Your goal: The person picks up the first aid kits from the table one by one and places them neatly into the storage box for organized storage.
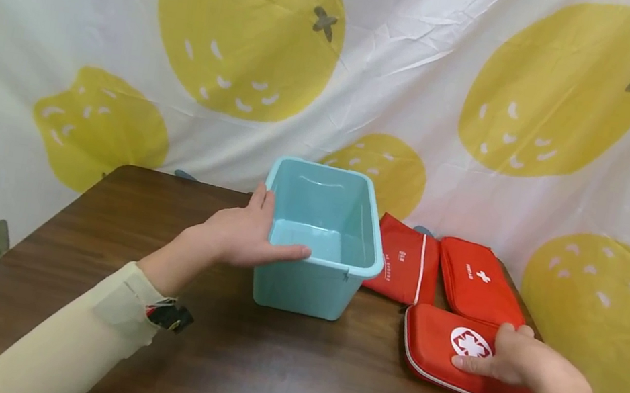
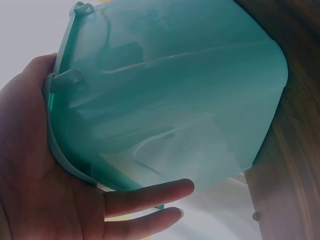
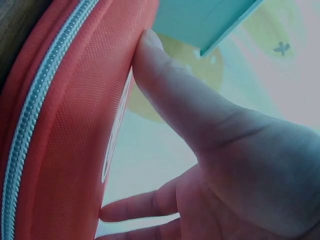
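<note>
A light blue plastic bin stands upright on the table, with its inside bare. My left hand rests on the bin's near-left corner, thumb along the front rim and fingers along the left side. In the left wrist view two straight fingers extend beside the bin's wall. At the right lies a red zippered first-aid case with a white round emblem. My right hand touches its top, thumb and fingertips spread on the surface. The right wrist view shows the thumb against the case.
Two flat red pouches lie behind the case: one with white print and a pale stripe, one with a white cross. The brown wooden table ends at a curtain printed with yellow fruit.
</note>
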Tool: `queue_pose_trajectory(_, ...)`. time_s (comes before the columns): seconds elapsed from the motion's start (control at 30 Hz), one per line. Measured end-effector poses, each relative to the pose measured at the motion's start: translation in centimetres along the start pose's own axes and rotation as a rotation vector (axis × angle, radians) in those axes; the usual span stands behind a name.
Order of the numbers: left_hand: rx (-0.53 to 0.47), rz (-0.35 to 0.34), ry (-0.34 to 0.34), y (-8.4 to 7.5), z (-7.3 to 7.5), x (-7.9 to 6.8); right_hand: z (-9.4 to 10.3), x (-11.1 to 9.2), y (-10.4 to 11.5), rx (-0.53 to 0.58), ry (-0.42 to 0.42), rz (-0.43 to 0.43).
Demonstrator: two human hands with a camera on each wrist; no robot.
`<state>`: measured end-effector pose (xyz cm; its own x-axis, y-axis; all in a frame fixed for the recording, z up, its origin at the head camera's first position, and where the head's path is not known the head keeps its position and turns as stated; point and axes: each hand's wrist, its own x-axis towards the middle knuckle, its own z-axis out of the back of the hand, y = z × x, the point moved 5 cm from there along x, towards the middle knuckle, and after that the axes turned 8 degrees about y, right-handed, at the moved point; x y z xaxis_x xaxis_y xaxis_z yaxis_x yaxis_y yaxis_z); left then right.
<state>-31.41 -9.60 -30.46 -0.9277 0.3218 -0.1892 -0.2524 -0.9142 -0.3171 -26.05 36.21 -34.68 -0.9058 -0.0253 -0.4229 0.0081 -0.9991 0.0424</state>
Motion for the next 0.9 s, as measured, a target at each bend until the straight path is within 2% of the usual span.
queue_pose_trajectory(0.17, 0.003, 0.0, 0.001, 0.1, -0.2, 0.3, -0.2, 0.1, 0.1, 0.032, 0.03, 0.035)
queue_pose_trajectory(0.4, 0.01, -0.011, -0.008, 0.0, 0.0, 0.6, 0.4, 0.6, 0.6, 0.016, 0.047, 0.079)
queue_pose_trajectory(0.63, 0.014, -0.017, -0.016, 0.0, 0.4, 0.8, 1.1, 0.6, 1.0, 0.014, 0.029, 0.188)
queue_pose_trajectory(0.9, 0.018, -0.015, -0.007, -0.2, 0.7, 0.8, 1.4, 0.7, 1.4, 0.063, 0.088, 0.305)
